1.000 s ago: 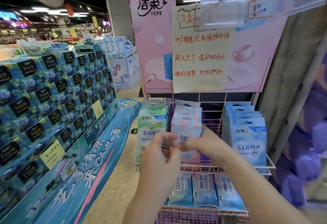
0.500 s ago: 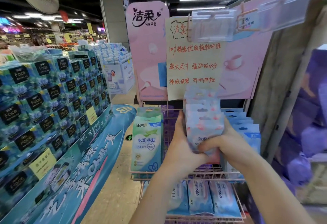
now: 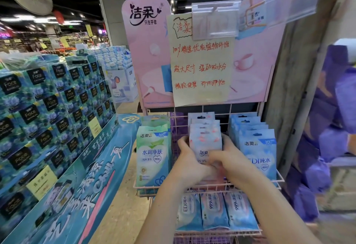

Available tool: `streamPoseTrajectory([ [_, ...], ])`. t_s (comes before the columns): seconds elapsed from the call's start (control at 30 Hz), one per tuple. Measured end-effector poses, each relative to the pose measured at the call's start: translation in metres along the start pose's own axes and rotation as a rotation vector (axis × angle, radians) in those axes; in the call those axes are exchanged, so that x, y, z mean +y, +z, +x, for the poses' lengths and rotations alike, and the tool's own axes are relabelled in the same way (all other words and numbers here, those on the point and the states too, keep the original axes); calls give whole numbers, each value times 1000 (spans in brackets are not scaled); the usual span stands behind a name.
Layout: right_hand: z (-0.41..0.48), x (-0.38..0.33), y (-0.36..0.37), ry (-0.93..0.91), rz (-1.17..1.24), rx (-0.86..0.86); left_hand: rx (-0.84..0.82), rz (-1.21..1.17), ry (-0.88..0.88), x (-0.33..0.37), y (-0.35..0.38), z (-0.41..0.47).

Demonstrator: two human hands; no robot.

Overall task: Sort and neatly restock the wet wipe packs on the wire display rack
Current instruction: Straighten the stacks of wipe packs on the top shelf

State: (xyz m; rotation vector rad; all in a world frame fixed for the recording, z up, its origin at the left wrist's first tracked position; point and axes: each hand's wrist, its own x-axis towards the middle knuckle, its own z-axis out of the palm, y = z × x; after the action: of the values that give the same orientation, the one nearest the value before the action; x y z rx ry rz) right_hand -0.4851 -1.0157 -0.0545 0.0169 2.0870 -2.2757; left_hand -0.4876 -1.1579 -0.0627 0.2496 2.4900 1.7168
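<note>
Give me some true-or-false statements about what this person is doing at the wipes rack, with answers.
1. The left hand and the right hand both grip the pink packs. True.
2. The green packs stand right of the pink packs. False: they stand left of them; the blue packs are on the right.
3. Flat packs lie on the lower shelf. True.
4. The handwritten sign above is in blue ink. False: its writing is red.
</note>
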Motion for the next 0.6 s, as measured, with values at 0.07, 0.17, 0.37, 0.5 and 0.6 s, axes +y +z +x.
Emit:
streamPoseTrajectory([
  [0.07,-3,0,4,-21,-57,1,60,0,54,-2,2,1],
  [0.17,-5,-2,8,-124,-125,75,172,-13,164,0,10,0],
  [0.37,-5,4,1,-62,-146,73,83,104,128,0,7,-3],
  [0.5,-5,5,3,-9,-129,67,31,158,16,2,1,-5],
  [0.6,-9,2,5,-59,-131,81,112,182,44,5,3,-7],
])
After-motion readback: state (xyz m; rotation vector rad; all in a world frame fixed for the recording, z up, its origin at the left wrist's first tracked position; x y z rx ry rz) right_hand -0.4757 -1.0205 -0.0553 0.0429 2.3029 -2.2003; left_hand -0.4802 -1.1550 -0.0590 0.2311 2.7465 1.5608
